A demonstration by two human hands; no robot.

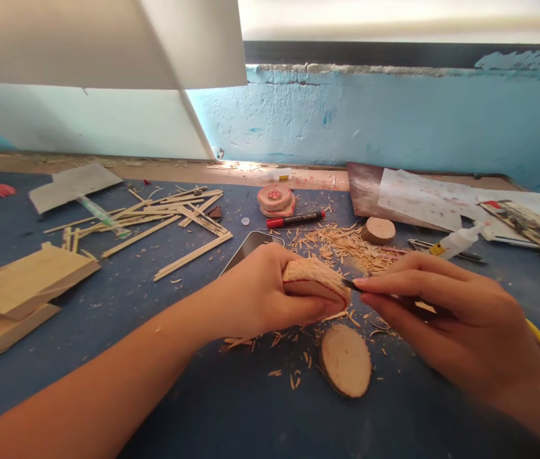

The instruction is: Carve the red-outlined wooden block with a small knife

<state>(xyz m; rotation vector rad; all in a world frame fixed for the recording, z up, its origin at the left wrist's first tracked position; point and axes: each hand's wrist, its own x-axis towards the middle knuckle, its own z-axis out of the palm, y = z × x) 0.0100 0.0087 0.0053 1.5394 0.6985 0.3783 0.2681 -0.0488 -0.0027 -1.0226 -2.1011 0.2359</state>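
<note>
My left hand (270,293) is closed around a wood slice (317,280) with a rough, bark-stripped edge and a red line along its rim. In my right hand (451,312) I pinch a slim dark blade (352,285), its tip at the right edge of that slice; its handle is mostly hidden by my fingers. An oval wood slice (346,361) with bark lies on the table just below my hands. Wood shavings (331,245) are scattered behind and around them. A phone (250,247) lies partly hidden behind my left hand.
Thin wooden sticks (174,217) and wooden blocks (25,280) are on the left. Farther back are stacked round slices (275,199), a red-black marker (296,219) and a small wood piece (379,230). A glue bottle (456,242) and stained paper (423,197) lie to the right.
</note>
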